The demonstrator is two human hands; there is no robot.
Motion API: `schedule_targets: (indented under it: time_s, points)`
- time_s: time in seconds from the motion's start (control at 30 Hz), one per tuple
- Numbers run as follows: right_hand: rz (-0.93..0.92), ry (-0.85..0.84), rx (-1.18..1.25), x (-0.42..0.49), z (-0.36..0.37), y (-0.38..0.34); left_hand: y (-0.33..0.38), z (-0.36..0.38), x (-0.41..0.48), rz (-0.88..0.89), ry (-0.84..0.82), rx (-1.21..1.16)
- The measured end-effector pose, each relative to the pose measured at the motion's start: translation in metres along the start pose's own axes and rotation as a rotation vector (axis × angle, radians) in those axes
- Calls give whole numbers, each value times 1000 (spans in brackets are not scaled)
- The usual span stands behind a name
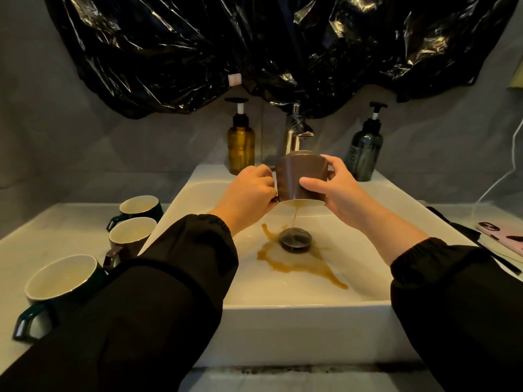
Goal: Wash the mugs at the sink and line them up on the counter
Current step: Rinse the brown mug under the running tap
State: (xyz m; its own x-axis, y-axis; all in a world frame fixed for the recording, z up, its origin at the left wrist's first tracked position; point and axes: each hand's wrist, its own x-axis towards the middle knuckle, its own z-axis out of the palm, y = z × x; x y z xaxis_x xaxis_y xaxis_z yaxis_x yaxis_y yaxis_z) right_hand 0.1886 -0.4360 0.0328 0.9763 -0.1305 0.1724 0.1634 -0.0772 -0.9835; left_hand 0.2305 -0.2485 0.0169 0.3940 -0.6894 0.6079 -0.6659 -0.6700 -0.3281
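Observation:
A brown mug [294, 172] is held upside down over the white sink [283, 306], below the chrome tap [295, 131]. My left hand [252, 190] grips its handle, and my right hand [328, 185] holds its side. A thin stream of brown liquid runs from its rim onto the drain plug [295, 239], and a brown puddle [300, 264] spreads across the basin. Three mugs stand upright on the left counter: a dark green one [141, 207] at the back, a brown one [130, 239] in the middle, a dark green one [62, 281] nearest.
An amber pump bottle [240, 142] stands left of the tap and a dark pump bottle [366, 151] right of it. Black plastic sheeting [254, 46] hangs on the wall above. A pink phone [503, 236] lies on the right counter beside a dark flat object.

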Motion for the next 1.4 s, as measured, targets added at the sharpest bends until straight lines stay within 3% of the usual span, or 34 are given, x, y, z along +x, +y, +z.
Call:
schedule_targets:
  time_s: [0.17, 0.43, 0.53, 0.6, 0.67, 0.8, 0.87, 0.93, 1.07, 1.23, 1.3, 1.4]
  points:
    - [-116, -44, -72, -3, -2, -3, 2, -3, 0, 27, 56, 48]
    - [-140, -97, -16, -9, -8, -13, 2, -3, 2, 68, 78, 73]
    - [-80, -81, 41, -10, -9, -15, 3, -2, 1, 64, 79, 48]
    - [74, -73, 132, -8, -11, -16, 5, -4, 0, 34, 39, -17]
    - [316, -87, 150, -7, -13, -15, 13, -9, 0, -101, -102, -195]
    - [678, -87, 147, -8, -17, -2, 25, -19, 3, -515, -555, -756]
    - [746, -91, 165, -9, -18, 2, 20, -19, 2, -619, -617, -925]
    - [744, -95, 121, -10, -16, -1, 13, -23, 1, -763, -534, -1100]
    - [528, 44, -166, -4, -4, -20, 0, -29, 9, -960, -290, -1524]
    - [-299, 496, -789, 17, 8, -59, -6, -27, 22, -1206, -60, -1669]
    - [-483, 486, -832, 36, 14, -71, -9, -24, 24, -1276, 0, -1644]
    - [-542, 360, -941, 70, 28, -78, -17, -19, 24, -1345, 64, -1624]
